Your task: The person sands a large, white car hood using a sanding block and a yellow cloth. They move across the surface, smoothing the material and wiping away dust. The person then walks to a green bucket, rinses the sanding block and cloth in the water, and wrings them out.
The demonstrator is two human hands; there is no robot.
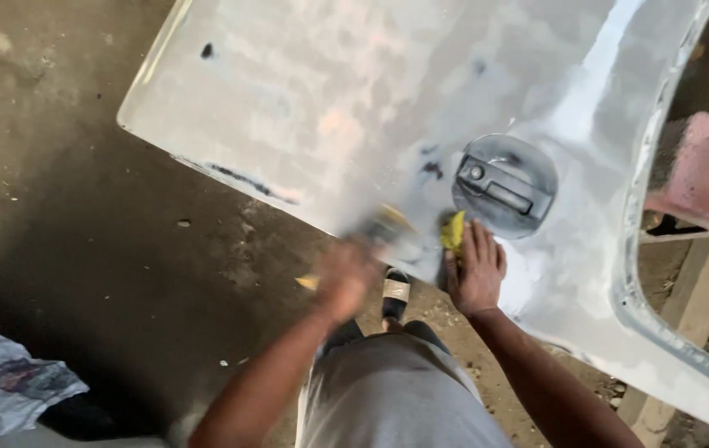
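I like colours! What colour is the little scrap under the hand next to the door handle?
Yellow. The scrap peeks out under the right hand, seen in the head view.

The blurred left hand is gripping a yellow sanding pad at the grey primed car door panel's lower edge, while the right hand is pressing flat beside the black door handle.
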